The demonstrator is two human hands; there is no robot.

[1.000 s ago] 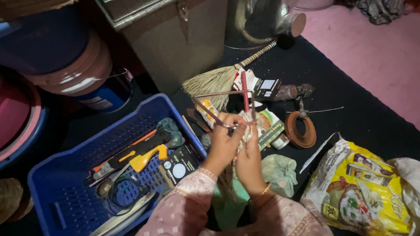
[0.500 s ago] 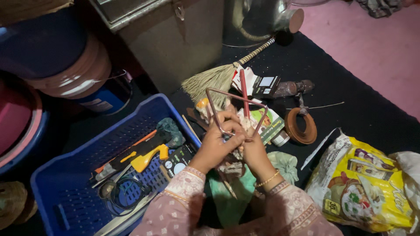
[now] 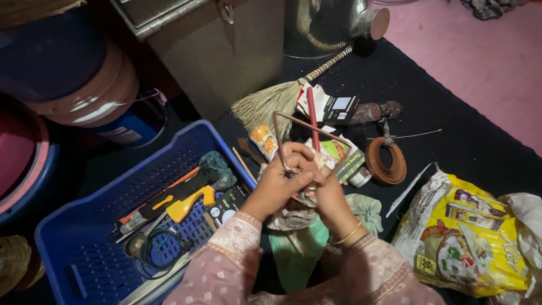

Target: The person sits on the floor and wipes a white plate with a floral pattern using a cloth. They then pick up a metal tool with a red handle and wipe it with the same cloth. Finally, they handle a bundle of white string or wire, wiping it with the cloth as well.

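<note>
Both hands meet over the dark mat point(image 3: 451, 130), between the blue crate point(image 3: 62, 254) and the yellow printed bag point(image 3: 468, 237); the left hand point(image 3: 279, 183) is closed around the lower end of a bent metal wire frame point(image 3: 307, 121), whose triangular loop stands up above the fingers; the right hand point(image 3: 327, 195) is closed just beside it on the same bundle, which includes a red stick point(image 3: 312, 116) rising upright and some crumpled pale stuff under the palms that I cannot identify; the blue crate, a slotted plastic one, holds an orange-handled tool point(image 3: 189, 206), a dark flat tool point(image 3: 169, 195) lying across it, a coil of black cable point(image 3: 161, 248), a teal cloth wad point(image 3: 214, 164) in the far corner and a small dark card pack point(image 3: 226, 206) against the near wall; on the mat lie a straw broom point(image 3: 271, 104), a brown ring point(image 3: 387, 161) and a green cloth point(image 3: 364, 209); stacked tubs point(image 3: 73, 85) stand beyond the crate, and a metal box point(image 3: 226, 51) behind.
</note>
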